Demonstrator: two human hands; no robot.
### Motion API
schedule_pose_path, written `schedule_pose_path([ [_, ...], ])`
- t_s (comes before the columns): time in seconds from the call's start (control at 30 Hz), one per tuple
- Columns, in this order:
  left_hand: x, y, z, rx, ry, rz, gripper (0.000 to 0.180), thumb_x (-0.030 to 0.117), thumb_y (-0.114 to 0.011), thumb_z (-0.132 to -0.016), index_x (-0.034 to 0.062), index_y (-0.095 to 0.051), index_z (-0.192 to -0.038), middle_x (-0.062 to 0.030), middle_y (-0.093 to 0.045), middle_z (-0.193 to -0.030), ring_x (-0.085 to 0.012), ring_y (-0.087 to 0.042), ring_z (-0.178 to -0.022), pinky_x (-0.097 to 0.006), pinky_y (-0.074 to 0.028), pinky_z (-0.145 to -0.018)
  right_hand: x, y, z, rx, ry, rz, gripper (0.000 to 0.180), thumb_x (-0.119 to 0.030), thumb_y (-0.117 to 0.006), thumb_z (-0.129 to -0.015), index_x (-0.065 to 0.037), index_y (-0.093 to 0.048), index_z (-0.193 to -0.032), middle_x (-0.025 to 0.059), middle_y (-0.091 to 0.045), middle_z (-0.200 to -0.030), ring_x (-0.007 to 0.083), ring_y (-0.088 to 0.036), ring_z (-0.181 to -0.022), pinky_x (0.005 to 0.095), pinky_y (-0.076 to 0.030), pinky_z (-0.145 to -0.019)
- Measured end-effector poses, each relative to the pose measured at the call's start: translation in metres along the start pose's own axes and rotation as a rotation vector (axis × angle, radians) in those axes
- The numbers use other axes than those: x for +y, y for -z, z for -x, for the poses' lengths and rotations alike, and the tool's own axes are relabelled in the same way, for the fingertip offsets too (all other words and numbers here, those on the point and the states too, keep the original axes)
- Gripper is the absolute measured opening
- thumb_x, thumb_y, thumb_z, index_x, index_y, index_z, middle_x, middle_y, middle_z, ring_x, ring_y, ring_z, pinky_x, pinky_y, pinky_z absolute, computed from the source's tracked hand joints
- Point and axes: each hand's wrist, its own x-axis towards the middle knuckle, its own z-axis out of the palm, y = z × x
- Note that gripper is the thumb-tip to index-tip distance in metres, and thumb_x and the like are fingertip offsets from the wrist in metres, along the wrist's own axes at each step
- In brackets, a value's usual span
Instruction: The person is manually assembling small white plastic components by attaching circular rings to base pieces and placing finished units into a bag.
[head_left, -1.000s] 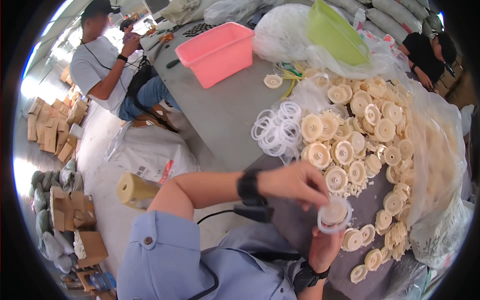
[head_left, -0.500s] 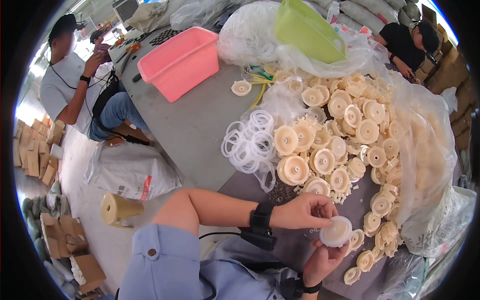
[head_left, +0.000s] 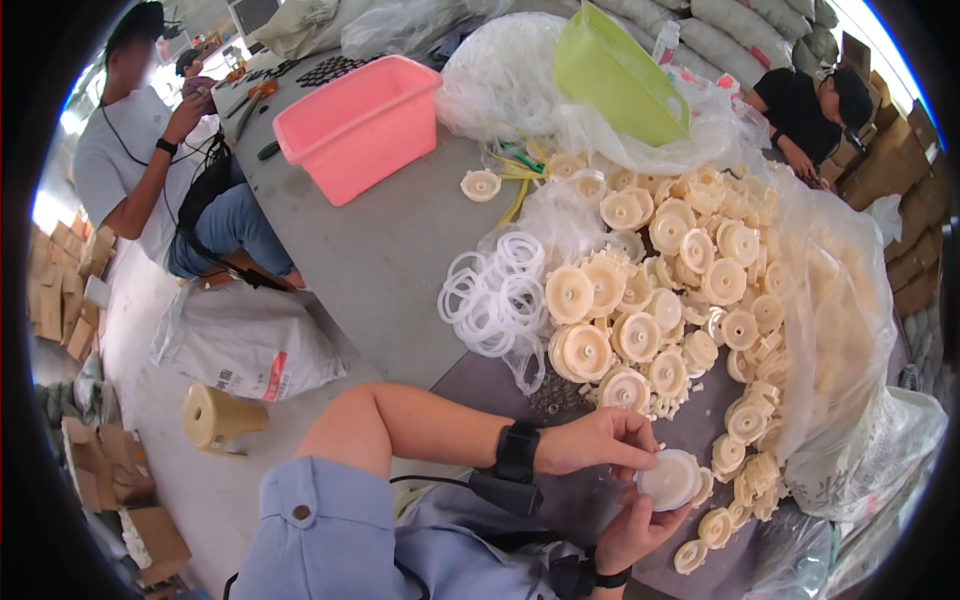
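Between my hands is a round cream plastic part (head_left: 668, 480) with a translucent white ring around its rim. My left hand (head_left: 598, 443) pinches the upper left of that rim with thumb and fingers. From below, my right hand (head_left: 640, 528) grips the same part's lower edge. Just beyond my hands lies a heap of cream plastic wheel-shaped parts (head_left: 722, 281). Left of the heap is a pile of loose translucent white rings (head_left: 497, 300). A few cream parts (head_left: 716, 527) trail along the table to the right of my right hand.
On the grey table (head_left: 370, 270) stand a pink tub (head_left: 360, 135) and, farther back, a green basket (head_left: 615, 80) on clear plastic bags (head_left: 500, 75). A large plastic bag (head_left: 840, 310) lines the right side. Co-workers are at left and far right. A tan stool (head_left: 215, 418) stands on the floor.
The view has shifted slightly. Both hands still hold the ringed part, which has tilted a little; the fingers have moved only slightly on its rim.
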Motion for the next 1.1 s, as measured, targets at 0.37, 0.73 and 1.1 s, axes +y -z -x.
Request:
schedule_pose_path([
  [0.37, -0.001, -0.006, 0.007, -0.083, -0.029, 0.283, 0.010, 0.011, -0.052, -0.081, 0.0041, -0.047, -0.087, 0.0013, -0.049, -0.064, -0.0043, -0.043, -0.044, -0.016, -0.032, -0.040, -0.012, -0.006, 0.006, -0.019, -0.091, -0.120, 0.038, -0.031, -0.040, -0.087, 0.000, -0.044, -0.107, 0.0048, -0.053, -0.070, 0.0082, -0.041, -0.042, 0.0181, -0.032, -0.040],
  [0.73, -0.005, -0.010, 0.004, -0.067, -0.126, -0.069, 0.012, 0.015, -0.053, -0.081, 0.0056, -0.051, -0.088, 0.0042, -0.053, -0.071, -0.0007, -0.048, -0.059, -0.015, -0.038, -0.049, -0.001, 0.008, -0.001, -0.079, -0.413, -0.034, 0.028, -0.027, -0.036, -0.089, -0.004, -0.048, -0.100, -0.0028, -0.045, -0.055, 0.0033, -0.035, -0.038, 0.0158, -0.025, -0.035],
  [1.1, 0.016, 0.000, -0.002, 0.140, -0.077, 0.035, 0.022, 0.014, -0.043, -0.085, 0.0039, -0.047, -0.105, -0.0022, -0.056, -0.084, -0.0073, -0.055, -0.078, -0.021, -0.045, -0.066, -0.003, -0.012, -0.012, -0.251, -0.497, -0.508, 0.028, -0.020, -0.050, -0.084, -0.001, -0.045, -0.104, 0.0035, -0.053, -0.080, 0.0061, -0.042, -0.054, 0.0183, -0.033, -0.046],
])
